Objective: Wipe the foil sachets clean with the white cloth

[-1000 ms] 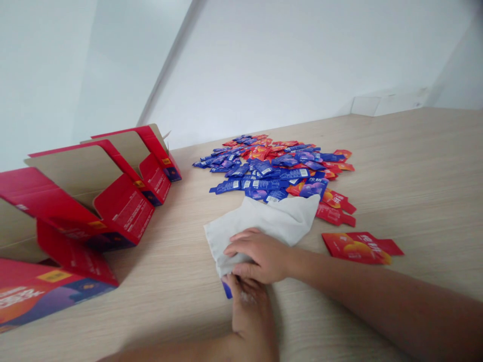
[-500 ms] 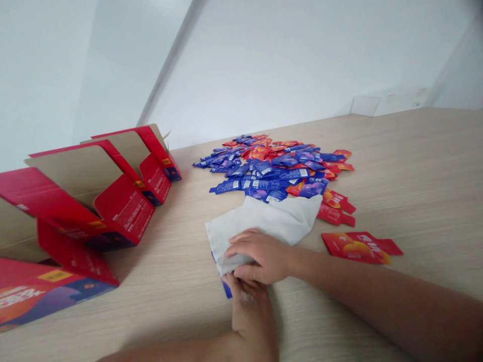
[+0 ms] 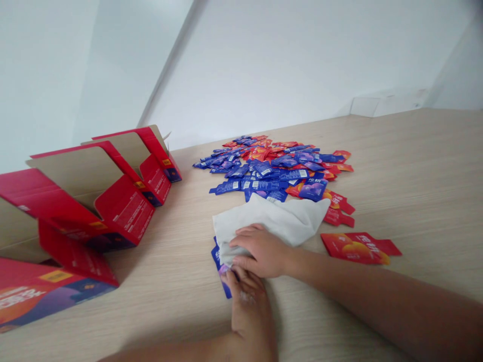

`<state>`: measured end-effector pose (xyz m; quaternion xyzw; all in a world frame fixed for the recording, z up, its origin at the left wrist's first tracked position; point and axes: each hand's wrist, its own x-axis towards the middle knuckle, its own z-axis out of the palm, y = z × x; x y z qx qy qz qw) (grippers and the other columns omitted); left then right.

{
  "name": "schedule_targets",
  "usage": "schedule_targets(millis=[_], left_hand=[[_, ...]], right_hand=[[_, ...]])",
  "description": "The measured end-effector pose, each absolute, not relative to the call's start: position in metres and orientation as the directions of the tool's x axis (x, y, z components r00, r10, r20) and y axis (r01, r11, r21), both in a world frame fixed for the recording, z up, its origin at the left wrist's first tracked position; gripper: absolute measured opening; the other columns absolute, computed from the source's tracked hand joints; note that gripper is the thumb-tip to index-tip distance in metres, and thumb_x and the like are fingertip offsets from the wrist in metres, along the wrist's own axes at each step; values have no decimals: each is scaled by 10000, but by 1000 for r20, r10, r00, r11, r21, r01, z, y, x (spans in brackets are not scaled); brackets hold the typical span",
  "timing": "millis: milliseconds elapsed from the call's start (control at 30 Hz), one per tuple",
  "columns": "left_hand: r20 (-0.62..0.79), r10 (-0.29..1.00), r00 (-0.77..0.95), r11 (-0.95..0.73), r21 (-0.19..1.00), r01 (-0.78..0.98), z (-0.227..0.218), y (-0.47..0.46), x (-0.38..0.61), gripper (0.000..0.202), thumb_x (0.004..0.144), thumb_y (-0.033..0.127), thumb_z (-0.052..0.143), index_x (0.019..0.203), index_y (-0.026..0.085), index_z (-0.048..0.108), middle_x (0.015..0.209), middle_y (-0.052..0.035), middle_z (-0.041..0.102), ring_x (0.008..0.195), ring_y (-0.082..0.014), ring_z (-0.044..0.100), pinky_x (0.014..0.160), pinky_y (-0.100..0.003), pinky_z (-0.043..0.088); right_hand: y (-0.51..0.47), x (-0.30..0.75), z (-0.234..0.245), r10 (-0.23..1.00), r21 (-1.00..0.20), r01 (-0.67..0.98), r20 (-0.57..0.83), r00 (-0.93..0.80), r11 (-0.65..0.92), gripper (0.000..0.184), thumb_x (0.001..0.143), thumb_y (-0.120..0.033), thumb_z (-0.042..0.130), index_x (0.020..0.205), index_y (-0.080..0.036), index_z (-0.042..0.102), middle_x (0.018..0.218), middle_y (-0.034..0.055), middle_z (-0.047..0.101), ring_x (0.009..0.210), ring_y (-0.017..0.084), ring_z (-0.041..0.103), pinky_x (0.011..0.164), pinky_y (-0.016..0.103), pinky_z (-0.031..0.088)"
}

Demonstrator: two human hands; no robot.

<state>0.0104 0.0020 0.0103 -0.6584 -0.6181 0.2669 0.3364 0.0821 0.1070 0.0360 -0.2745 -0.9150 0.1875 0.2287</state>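
A blue sachet [image 3: 216, 255] lies flat on the table, partly covered by a white cloth [image 3: 281, 216]. My left hand [image 3: 247, 291] holds the sachet's near end with bent fingers. Over the cloth, my right hand [image 3: 264, 250] presses down with its fingers curled, gripping the fabric against the sachet. The two hands touch at the thumb of the right one. A single red sachet [image 3: 356, 247] rests to the right of my right forearm. Just beyond the cloth is a pile of blue and red sachets [image 3: 260, 171].
Several open red cartons [image 3: 128, 213] stand in a row on the left, flaps raised. The wooden table [image 3: 422, 171] meets a white wall [image 3: 302, 65] at the back. A white box-like fixture [image 3: 364, 106] sits at the far right against the wall.
My right hand and the cloth have slid slightly right and away from me, uncovering more of the blue sachet. My left hand stays almost in place.
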Motion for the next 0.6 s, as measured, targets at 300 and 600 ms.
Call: schedule_targets(millis=[300, 600], left_hand=[[108, 981, 162, -32, -733, 680, 14, 4, 1, 419, 799, 33, 387, 1139, -44, 620, 1078, -284, 671, 950, -319, 678, 952, -432, 494], [48, 997, 62, -14, -670, 742, 20, 6, 4, 456, 801, -13, 335, 1153, -13, 625, 1127, -259, 663, 1016, -307, 657, 977, -427, 473]], right_hand=[[106, 82, 37, 600, -430, 454, 313, -736, 781, 326, 893, -400, 532, 1127, -194, 626, 1104, 81, 662, 1097, 224, 545, 979, 394, 311], [106, 81, 34, 606, -397, 478, 314, -731, 783, 248, 868, -296, 556, 1080, -189, 628, 1111, 67, 654, 1112, 212, 534, 974, 377, 305]])
